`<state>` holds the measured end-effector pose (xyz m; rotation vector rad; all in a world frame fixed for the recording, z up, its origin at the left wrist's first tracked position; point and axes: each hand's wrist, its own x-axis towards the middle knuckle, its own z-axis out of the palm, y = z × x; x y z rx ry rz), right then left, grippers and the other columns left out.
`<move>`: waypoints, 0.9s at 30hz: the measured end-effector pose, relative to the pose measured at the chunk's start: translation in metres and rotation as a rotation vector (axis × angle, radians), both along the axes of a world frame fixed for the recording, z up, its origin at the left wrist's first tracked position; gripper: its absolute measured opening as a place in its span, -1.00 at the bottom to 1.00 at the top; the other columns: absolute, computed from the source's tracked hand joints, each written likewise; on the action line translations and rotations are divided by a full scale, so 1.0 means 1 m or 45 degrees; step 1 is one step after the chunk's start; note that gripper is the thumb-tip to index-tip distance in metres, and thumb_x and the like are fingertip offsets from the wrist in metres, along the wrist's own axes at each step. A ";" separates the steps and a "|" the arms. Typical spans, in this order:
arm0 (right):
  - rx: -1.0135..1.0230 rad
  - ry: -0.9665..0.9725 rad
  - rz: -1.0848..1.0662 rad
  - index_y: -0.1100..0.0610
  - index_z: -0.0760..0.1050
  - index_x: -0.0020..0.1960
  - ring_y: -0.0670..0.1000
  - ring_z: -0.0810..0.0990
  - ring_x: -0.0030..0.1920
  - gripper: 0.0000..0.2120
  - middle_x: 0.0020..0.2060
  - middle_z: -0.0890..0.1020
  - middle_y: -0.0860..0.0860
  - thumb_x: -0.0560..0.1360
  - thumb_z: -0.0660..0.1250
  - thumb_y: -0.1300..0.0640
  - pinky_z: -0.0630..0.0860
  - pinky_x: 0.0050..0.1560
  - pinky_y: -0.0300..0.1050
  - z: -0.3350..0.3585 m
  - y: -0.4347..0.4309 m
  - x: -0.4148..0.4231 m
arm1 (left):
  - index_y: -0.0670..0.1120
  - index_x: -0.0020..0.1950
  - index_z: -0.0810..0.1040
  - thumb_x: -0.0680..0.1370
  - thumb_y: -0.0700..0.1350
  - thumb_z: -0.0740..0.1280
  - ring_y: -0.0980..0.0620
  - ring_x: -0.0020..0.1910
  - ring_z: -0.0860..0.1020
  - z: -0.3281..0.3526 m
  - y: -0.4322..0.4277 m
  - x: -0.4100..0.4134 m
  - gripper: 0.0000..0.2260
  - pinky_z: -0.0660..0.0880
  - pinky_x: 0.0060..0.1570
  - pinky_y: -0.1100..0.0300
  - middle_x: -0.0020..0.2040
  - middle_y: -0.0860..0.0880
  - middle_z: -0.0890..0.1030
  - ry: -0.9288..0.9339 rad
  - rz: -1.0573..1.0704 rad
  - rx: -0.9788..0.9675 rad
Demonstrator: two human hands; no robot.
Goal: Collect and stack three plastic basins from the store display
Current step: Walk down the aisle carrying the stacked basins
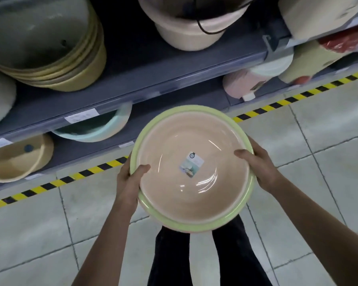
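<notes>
**Item 1. Held stack.** Round peach-pink plastic basin (174, 195), glossy inside, nested in a slightly wider round pale-green plastic basin (186, 109), whose rim shows as a ring all round it. A thin pink edge (175, 229) shows under the green rim at 6 o'clock; whether it is a third basin cannot be told. The stack is held level at frame centre, above the floor and in front of the shelving. A small printed paper label (191, 165) is stuck on the peach basin's bottom.

**Item 2. Left hand (130, 182).** At the stack's 9 o'clock. It grips the rims, with the thumb hooked over into the peach basin and the fingers hidden beneath.

**Item 3. Right hand (260, 168).** At the stack's 3 o'clock. Same grip: thumb inside the rim, fingers curled under the outside.

**Item 4. Surroundings.**
- Grey metal shelving (153, 69) runs from 9 to 2 o'clock.
- Stack of olive-yellow plastic basins (70, 65), tilted, at 10 o'clock.
- Beige plastic bucket with a black wire handle (190, 34) at 12 o'clock.
- Mint-green plastic basin (95, 129) and tan plastic basin (17, 162) on the lower shelf, at 9 o'clock.
- Pale pink plastic container (244, 83) at 2 o'clock.
- Yellow-and-black striped floor tape (70, 178) runs along the shelf foot on the pale tiled floor (318, 141).
- The person's dark trouser legs (172, 256) are at 6 o'clock, below the stack.
</notes>
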<state>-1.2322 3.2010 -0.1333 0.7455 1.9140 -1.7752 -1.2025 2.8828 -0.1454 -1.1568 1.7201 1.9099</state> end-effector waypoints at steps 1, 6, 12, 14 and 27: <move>-0.002 -0.011 0.008 -0.19 0.55 0.31 0.13 0.64 0.19 -0.43 0.27 0.58 0.04 0.30 0.43 0.04 0.61 0.14 0.13 -0.017 0.002 -0.009 | 0.11 0.25 0.63 0.37 -0.13 0.48 -0.18 0.08 0.66 -0.016 0.002 -0.007 -0.55 0.60 0.11 -0.13 0.16 -0.10 0.68 -0.005 0.004 0.000; -0.024 -0.052 0.064 -0.24 0.57 0.26 0.14 0.67 0.12 -0.50 0.21 0.63 0.06 0.35 0.41 0.08 0.62 0.10 0.16 -0.098 0.012 -0.049 | 0.15 0.22 0.64 0.37 -0.11 0.49 -0.17 0.08 0.66 -0.092 0.011 -0.038 -0.57 0.60 0.11 -0.16 0.15 -0.06 0.69 -0.046 0.019 -0.003; -0.016 -0.055 0.142 -0.21 0.59 0.24 0.12 0.70 0.06 -0.57 0.07 0.71 0.01 0.54 0.34 0.26 0.61 0.03 0.07 -0.186 0.018 -0.099 | 0.14 0.13 0.67 0.48 -0.23 0.43 -0.15 -0.01 0.68 -0.177 0.018 -0.075 -0.68 0.60 0.09 -0.11 0.02 -0.05 0.73 -0.046 0.076 -0.014; -0.011 -0.072 0.151 -0.14 0.59 0.24 0.13 0.69 0.05 -0.61 0.05 0.72 0.02 0.54 0.34 0.25 0.60 0.01 0.04 -0.211 0.020 -0.117 | 0.12 0.15 0.67 0.48 -0.23 0.43 -0.13 -0.04 0.69 -0.199 0.020 -0.088 -0.67 0.61 0.06 -0.07 0.01 -0.06 0.74 -0.043 0.111 0.002; -0.001 -0.032 0.196 0.00 0.64 0.12 0.00 0.72 -0.18 -0.80 -0.11 0.75 0.01 0.53 0.36 0.17 0.55 -0.11 -0.07 -0.315 0.026 -0.237 | 0.04 -0.02 0.69 0.46 -0.18 0.45 -0.06 -0.23 0.66 -0.296 0.031 -0.197 -0.85 0.59 -0.14 0.11 -0.16 -0.04 0.73 0.044 0.145 -0.012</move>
